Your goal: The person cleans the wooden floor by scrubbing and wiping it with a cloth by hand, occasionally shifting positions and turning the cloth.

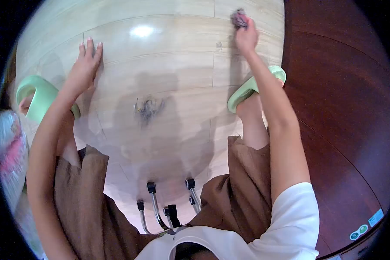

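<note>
My right hand (247, 37) is closed around a crumpled pink and dark cloth (239, 19) low over the pale wood-look floor (160, 56), at the upper right. The cloth is slightly blurred. On the left, my left hand (86, 67) rests on the floor with its fingers spread and nothing in it. Between and below the hands lies a small heap of dark grey debris (148, 108) with yellowish bits. A fainter dirty spot (219, 44) marks the floor just left of my right hand.
Green slippers (43, 97) are on my feet, one on each side. A dark red-brown wooden panel (333, 108) borders the floor on the right. Chrome legs with black feet (151, 187) stand below me. A shiny plastic-wrapped bundle (11, 151) sits at the left edge.
</note>
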